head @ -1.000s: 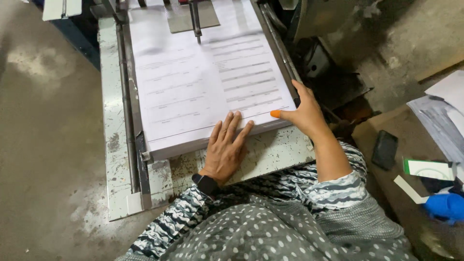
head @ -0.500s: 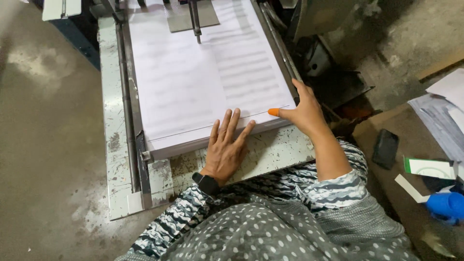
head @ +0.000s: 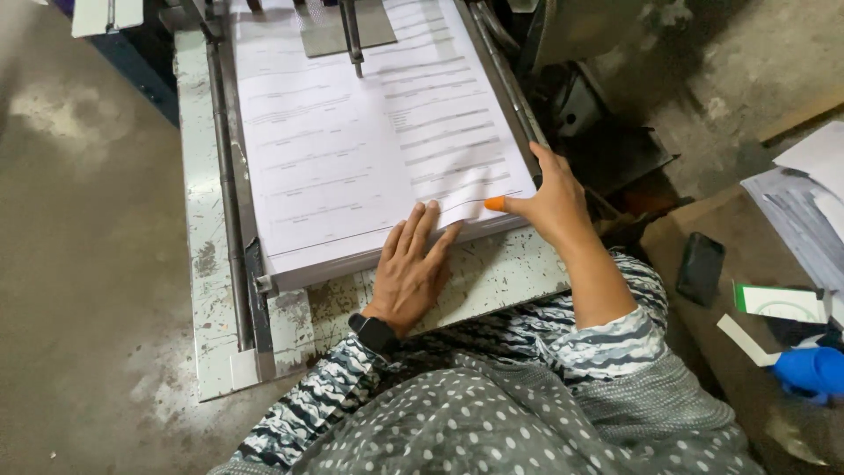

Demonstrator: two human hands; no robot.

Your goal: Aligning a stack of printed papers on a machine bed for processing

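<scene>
Your left hand (head: 411, 271) lies open and flat, fingers spread on the near edge of the paper stack (head: 369, 149) on the counter (head: 211, 290). Your right hand (head: 549, 200) is open, thumb lifting the stack's near right corner.

thick stack of printed white sheets (head: 352, 167) (near corner lifted) flat on worn machine bed (head: 211, 299)

Paper stack (head: 352, 158) on chipped machine table (head: 207, 290)
</scene>
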